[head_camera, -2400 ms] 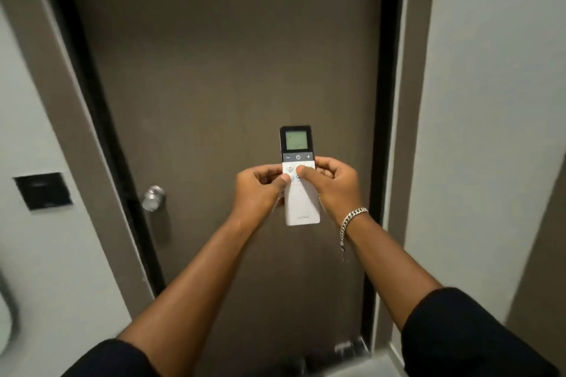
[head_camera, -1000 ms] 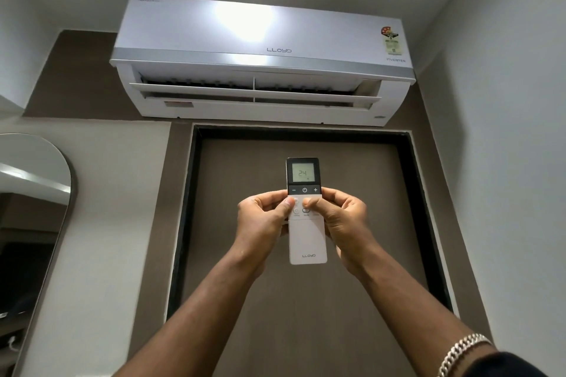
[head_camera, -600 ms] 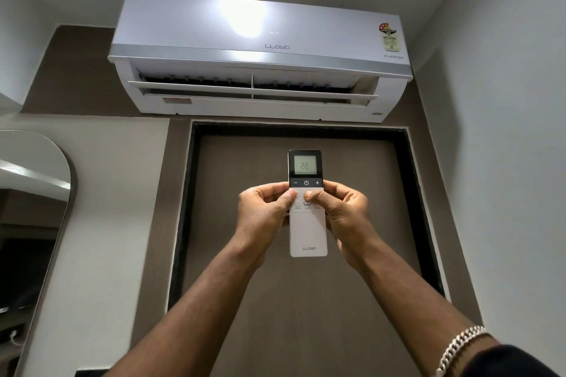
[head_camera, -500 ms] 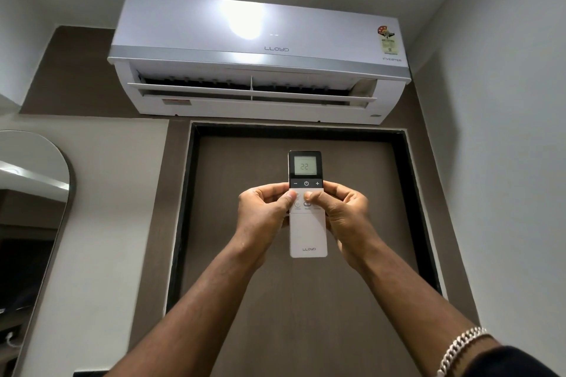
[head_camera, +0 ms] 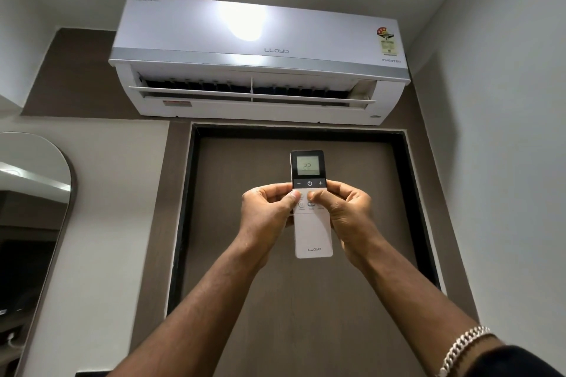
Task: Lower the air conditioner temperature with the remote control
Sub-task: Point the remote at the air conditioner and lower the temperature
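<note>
up close, we hold the remote control (head_camera: pixel 313 232) upright between both hands at arm's length. our left hand (head_camera: pixel 266 217) is closed around its left edge, the thumb lying across the white face just under the dark button strip. our right hand (head_camera: pixel 346 214) grips the right edge the same way, its thumb tip resting on the small buttons in the middle of the white part. the remote's dark top end stands clear above our fingers, with a minus, a power sign and a plus in a row, and its little screen reads 22. the lower white end, marked lloyd, hangs free below our palms. a silver chain bracelet (head_camera: pixel 462 346) sits on our right wrist, beside a dark sleeve. behind the remote is a brown door (head_camera: pixel 275 300) in a black frame. above the door hangs the white air conditioner (head_camera: pixel 257 61) on the wall, its flap open, a bright glare on its front. an arched mirror (head_camera: pixel 33 223) is at the left edge
</note>
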